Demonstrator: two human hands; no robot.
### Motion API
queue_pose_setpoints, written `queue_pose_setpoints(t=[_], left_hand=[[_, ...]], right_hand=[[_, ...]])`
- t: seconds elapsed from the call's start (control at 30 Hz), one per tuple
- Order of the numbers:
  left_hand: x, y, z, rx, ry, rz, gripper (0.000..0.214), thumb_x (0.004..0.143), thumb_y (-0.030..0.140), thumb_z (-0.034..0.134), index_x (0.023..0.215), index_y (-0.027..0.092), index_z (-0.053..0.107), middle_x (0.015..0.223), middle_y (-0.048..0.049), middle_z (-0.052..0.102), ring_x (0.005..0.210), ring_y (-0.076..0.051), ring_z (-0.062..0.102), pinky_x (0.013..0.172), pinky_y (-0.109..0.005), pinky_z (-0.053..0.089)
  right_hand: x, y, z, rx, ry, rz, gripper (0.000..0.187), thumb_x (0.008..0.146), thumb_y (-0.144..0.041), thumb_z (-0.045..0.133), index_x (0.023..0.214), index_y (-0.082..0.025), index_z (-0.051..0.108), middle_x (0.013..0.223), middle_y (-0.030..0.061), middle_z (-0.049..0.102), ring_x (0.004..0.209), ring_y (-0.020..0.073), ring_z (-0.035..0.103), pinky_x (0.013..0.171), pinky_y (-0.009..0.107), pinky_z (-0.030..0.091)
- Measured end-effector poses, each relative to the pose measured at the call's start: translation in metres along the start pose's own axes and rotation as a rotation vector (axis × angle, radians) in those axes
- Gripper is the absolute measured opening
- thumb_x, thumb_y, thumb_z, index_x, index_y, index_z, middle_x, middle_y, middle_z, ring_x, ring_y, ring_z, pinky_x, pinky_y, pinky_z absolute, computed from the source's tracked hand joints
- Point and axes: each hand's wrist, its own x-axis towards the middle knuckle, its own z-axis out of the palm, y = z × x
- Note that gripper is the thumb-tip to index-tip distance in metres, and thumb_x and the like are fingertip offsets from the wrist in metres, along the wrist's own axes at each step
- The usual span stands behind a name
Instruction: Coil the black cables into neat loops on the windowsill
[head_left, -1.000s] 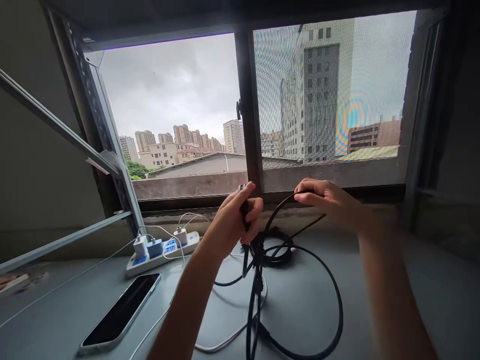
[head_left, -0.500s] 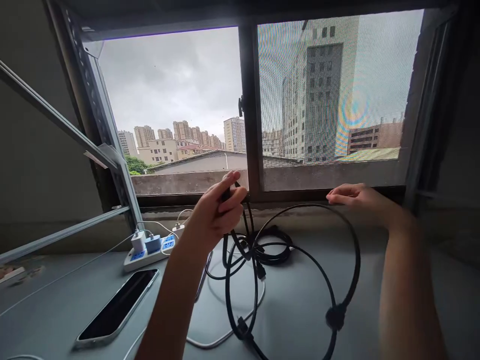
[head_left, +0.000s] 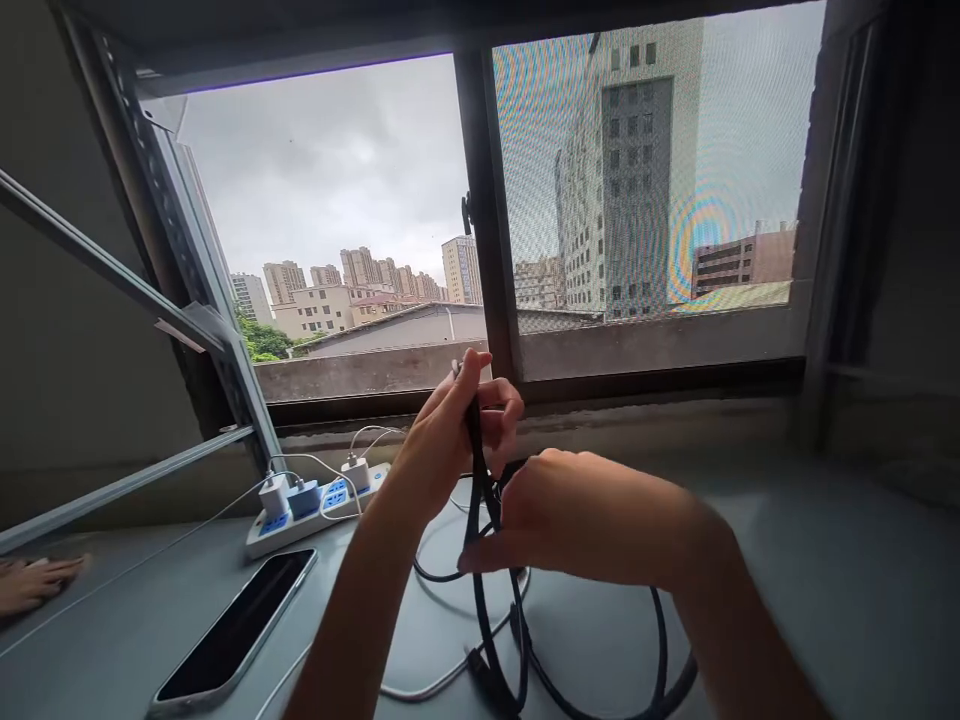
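A black cable (head_left: 480, 600) hangs in loops from my left hand (head_left: 457, 425), whose fingers are closed around its upper strands. A connector end, too small to make out, pokes up by the left fingertips. Just below, my right hand (head_left: 592, 515) crosses in front with its thumb over the hanging strands; its other fingers curl behind and are partly hidden. Dark bulges on the cable, one of them a thick black piece (head_left: 491, 685), hang near the desk. More of the loop curves low to the right, beneath my right forearm.
A phone (head_left: 240, 630) lies on the grey desk (head_left: 847, 590) at left. Behind it stands a white power strip (head_left: 262, 540) with several chargers. A white cable (head_left: 424, 693) runs under the loops. Another person's hand (head_left: 37, 585) rests at the left edge. The window (head_left: 360, 200) is behind.
My right hand has come from the far right across to the strands under my left hand. The large loop on the right has dropped lower. The other person's hand shows more.
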Motion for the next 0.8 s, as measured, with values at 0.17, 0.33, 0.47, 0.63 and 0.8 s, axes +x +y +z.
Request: queue_pose_setpoints(t=[0.17,0.33,0.47,0.63,0.8], left_hand=[[-0.001,-0.002,0.006,0.115,0.041,0.009,0.044,0.098,0.053,0.036,0.119,0.017,0.049,0.050,0.0032,0.044,0.038,-0.011,0.040,0.042,-0.018,0.038],[0.001,-0.006,0.011,0.114,0.060,0.002,0.050,0.097,0.055,0.036,0.123,0.016,0.052,0.048,0.0027,0.042,0.037,-0.010,0.036,0.038,-0.016,0.034],[-0.001,-0.004,0.015,0.162,0.096,0.000,0.051,0.097,0.055,0.037,0.123,0.014,0.054,0.050,0.0031,0.040,0.037,-0.009,0.034,0.039,-0.016,0.034],[-0.001,-0.005,0.009,0.205,0.137,-0.001,0.052,0.092,0.060,0.046,0.107,0.014,0.065,0.050,0.0022,0.038,0.040,-0.009,0.036,0.039,-0.016,0.032],[0.001,-0.004,0.003,0.271,0.181,0.055,0.042,0.092,0.051,0.053,0.083,0.013,0.069,0.042,0.0022,0.035,0.036,-0.008,0.035,0.036,-0.013,0.030]], right_hand=[[0.001,0.004,-0.012,0.069,0.163,-0.042,0.020,0.083,-0.039,0.057,0.075,-0.021,0.063,0.069,-0.0027,0.063,0.060,0.0109,0.051,0.054,0.024,0.030],[-0.001,0.008,-0.013,0.099,0.133,-0.097,0.025,0.083,-0.026,0.052,0.061,-0.016,0.059,0.054,-0.0037,0.054,0.051,0.0075,0.042,0.053,0.023,0.029],[0.002,0.005,-0.011,0.104,0.159,-0.162,0.029,0.083,-0.035,0.056,0.061,-0.016,0.063,0.058,-0.0031,0.060,0.052,0.0070,0.045,0.057,0.023,0.033],[0.003,-0.004,-0.008,0.068,0.306,-0.073,0.024,0.074,-0.031,0.062,0.055,-0.018,0.062,0.050,-0.0047,0.056,0.049,0.0069,0.044,0.058,0.024,0.033],[0.006,-0.001,-0.008,0.209,0.365,0.022,0.030,0.073,-0.035,0.060,0.050,-0.017,0.055,0.044,-0.0032,0.051,0.046,0.0080,0.044,0.052,0.023,0.034]])
